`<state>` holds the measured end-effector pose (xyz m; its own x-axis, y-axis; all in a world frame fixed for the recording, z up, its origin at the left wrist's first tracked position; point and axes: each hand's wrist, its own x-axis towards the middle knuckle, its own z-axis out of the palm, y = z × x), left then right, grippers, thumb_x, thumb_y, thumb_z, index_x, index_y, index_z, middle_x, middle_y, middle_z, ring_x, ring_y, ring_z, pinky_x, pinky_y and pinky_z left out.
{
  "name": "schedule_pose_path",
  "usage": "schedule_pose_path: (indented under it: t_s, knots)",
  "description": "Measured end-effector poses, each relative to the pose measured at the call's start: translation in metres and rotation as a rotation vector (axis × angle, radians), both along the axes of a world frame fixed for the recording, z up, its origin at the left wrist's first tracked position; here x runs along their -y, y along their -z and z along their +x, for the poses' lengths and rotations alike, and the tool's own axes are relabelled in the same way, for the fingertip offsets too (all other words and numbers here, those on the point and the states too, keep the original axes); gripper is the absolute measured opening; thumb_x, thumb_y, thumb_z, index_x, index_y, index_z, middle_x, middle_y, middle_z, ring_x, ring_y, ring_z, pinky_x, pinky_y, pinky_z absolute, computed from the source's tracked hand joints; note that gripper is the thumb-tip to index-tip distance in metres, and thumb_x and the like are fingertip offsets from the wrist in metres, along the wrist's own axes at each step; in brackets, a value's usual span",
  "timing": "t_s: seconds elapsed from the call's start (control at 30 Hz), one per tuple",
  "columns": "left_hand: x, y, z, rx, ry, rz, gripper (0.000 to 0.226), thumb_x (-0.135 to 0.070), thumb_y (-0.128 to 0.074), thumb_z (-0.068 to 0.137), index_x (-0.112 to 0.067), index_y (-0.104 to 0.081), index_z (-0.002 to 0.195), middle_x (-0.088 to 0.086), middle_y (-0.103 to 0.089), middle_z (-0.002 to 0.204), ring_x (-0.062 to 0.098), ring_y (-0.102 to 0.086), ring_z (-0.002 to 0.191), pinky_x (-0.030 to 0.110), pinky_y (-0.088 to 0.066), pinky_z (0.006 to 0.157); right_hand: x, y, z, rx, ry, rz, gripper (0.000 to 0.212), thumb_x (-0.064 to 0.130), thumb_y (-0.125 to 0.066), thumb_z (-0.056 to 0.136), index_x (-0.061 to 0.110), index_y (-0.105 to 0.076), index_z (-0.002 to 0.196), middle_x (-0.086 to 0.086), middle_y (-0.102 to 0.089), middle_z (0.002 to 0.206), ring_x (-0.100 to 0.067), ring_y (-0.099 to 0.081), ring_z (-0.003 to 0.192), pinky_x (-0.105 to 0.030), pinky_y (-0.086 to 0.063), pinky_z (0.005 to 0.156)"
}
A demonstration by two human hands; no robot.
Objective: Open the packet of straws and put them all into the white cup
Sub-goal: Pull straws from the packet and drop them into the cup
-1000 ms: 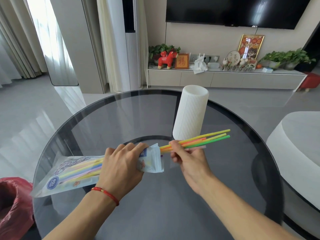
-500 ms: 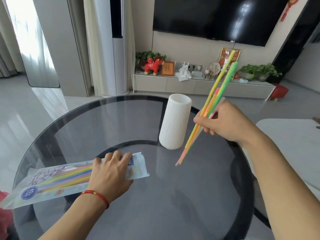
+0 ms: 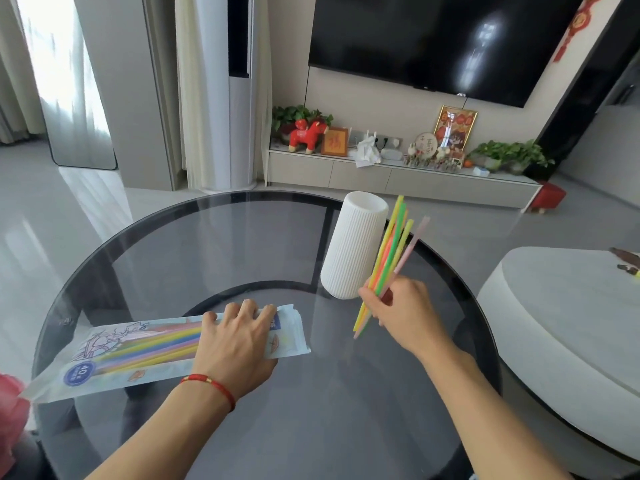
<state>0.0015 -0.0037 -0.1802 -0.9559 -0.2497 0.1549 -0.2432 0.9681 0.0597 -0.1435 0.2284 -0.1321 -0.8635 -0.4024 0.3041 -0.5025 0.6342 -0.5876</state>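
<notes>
Although the packet [image 3: 166,351] is already open at its right-hand end, the job looks less than half done: most of the straws are inside it, lying flat on the table [image 3: 242,244] at the lower left of the frame, and none shows above the rim of the white cup [image 3: 353,247]. The left hand [image 3: 239,344] lies spread, palm down, over the packet near its open end, pinning it rather than gripping it. The right hand [image 3: 405,313], at centre right, is closed around a small bundle of straws [image 3: 389,258], held tilted with its upper ends just beside the cup's mouth and its lower ends clear of the table. What remains, by my judgement, is to drop this bundle in and fetch the rest. The cup stands near the table's far right edge, so a knock could tip it; the middle of the table gives free room.
</notes>
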Motion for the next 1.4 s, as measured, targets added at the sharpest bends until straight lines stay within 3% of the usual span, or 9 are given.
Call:
schedule_pose_path:
  t_s: [0.2,0.43,0.6,0.77,1.0,1.13,1.2,1.3,1.4]
  knots:
    - [0.000,0.002,0.001,-0.002,-0.004,0.005,0.066,-0.054,-0.056,0.079,-0.034,-0.035,0.138,-0.003,-0.051,0.128,0.024,-0.050,0.116,0.046,-0.042,0.095,-0.007,0.016,0.002,0.133,-0.025,-0.073,0.017,0.037,-0.069,0.100,0.035,-0.067,0.083,0.009,-0.073,0.066,-0.004,-0.074,0.061,-0.010,-0.054,0.052]
    - [-0.008,0.001,-0.004,-0.036,0.018,0.038,0.071,-0.060,-0.057,0.078,-0.033,-0.036,0.139,-0.003,-0.050,0.129,0.025,-0.047,0.119,0.047,-0.040,0.098,0.004,-0.036,-0.007,0.100,-0.002,-0.619,0.016,0.023,-0.070,0.100,0.011,-0.075,0.090,-0.007,-0.077,0.065,-0.021,-0.073,0.055,-0.033,-0.063,0.061]
    - [-0.012,0.001,-0.005,-0.037,0.035,0.059,0.071,-0.058,-0.058,0.078,-0.031,-0.037,0.141,-0.002,-0.051,0.132,0.026,-0.045,0.122,0.048,-0.039,0.100,0.026,-0.098,-0.035,0.078,0.129,-0.919,0.018,0.022,-0.072,0.097,0.007,-0.076,0.087,-0.005,-0.077,0.062,-0.021,-0.075,0.056,-0.034,-0.066,0.062]
    - [-0.011,0.001,-0.004,-0.015,0.037,0.053,0.071,-0.058,-0.057,0.079,-0.033,-0.034,0.141,-0.002,-0.048,0.135,0.026,-0.043,0.124,0.048,-0.037,0.102,0.047,-0.120,-0.061,-0.139,0.263,-0.681,0.030,0.028,-0.066,0.096,0.014,-0.072,0.070,0.001,-0.075,0.055,-0.014,-0.074,0.051,-0.033,-0.066,0.067]
    - [-0.010,0.001,-0.004,-0.012,0.033,0.045,0.070,-0.057,-0.055,0.080,-0.034,-0.030,0.141,-0.003,-0.045,0.137,0.024,-0.041,0.126,0.048,-0.035,0.104,0.069,-0.110,-0.077,0.065,0.269,-0.426,0.031,0.038,-0.070,0.088,0.008,-0.075,0.083,0.001,-0.069,0.072,-0.026,-0.070,0.079,-0.026,-0.045,0.054]
    - [-0.009,0.000,-0.005,0.006,0.034,0.041,0.072,-0.058,-0.055,0.081,-0.034,-0.027,0.142,-0.003,-0.043,0.140,0.025,-0.039,0.128,0.050,-0.035,0.107,0.072,-0.110,-0.081,0.207,0.247,-0.339,0.026,0.043,-0.071,0.081,0.017,-0.070,0.080,-0.011,-0.073,0.100,-0.034,-0.063,0.113,-0.041,-0.056,0.084]
    - [-0.009,0.000,-0.005,0.014,0.038,0.045,0.073,-0.059,-0.055,0.081,-0.034,-0.026,0.143,-0.002,-0.042,0.141,0.025,-0.039,0.129,0.050,-0.035,0.107,0.072,-0.113,-0.079,0.225,0.230,-0.378,0.029,0.046,-0.072,0.078,0.017,-0.072,0.078,-0.014,-0.076,0.101,-0.034,-0.067,0.112,-0.039,-0.052,0.080]
    - [-0.009,-0.001,-0.005,0.025,0.037,0.050,0.074,-0.060,-0.056,0.080,-0.034,-0.026,0.143,-0.001,-0.041,0.142,0.025,-0.039,0.129,0.051,-0.035,0.107,0.069,-0.118,-0.075,0.252,0.123,-0.462,0.033,0.045,-0.077,0.080,0.024,-0.077,0.105,-0.004,-0.076,0.109,-0.026,-0.071,0.107,-0.034,-0.054,0.080]
    - [-0.007,-0.002,-0.004,0.033,0.034,0.059,0.077,-0.061,-0.056,0.076,-0.035,-0.027,0.142,0.003,-0.040,0.143,0.027,-0.041,0.128,0.050,-0.034,0.106,0.061,-0.121,-0.069,0.228,0.032,-0.557,0.064,0.049,-0.075,0.088,0.024,-0.057,0.144,0.002,-0.060,0.139,-0.015,-0.060,0.125,-0.031,-0.049,0.097]
